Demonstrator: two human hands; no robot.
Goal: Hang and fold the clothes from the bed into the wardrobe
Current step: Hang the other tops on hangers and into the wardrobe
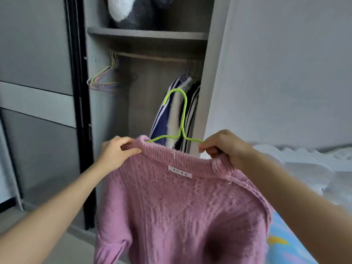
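Left hand [116, 151] and right hand [226, 147], fingers curled, pinch the pink knitted sweater [181, 206] on its green wire hanger [183, 115]; striped clothes [163, 119] hang at twelve o'clock, bed [314, 168] at three.

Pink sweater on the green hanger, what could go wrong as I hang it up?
1. The hanger's right arm looks to be outside the collar, at the right hand; let go now and the sweater may slide off.
2. The left hand and right hand pull the collar apart; the knit could stretch.
3. The hook could snag the clothes already on the rail.
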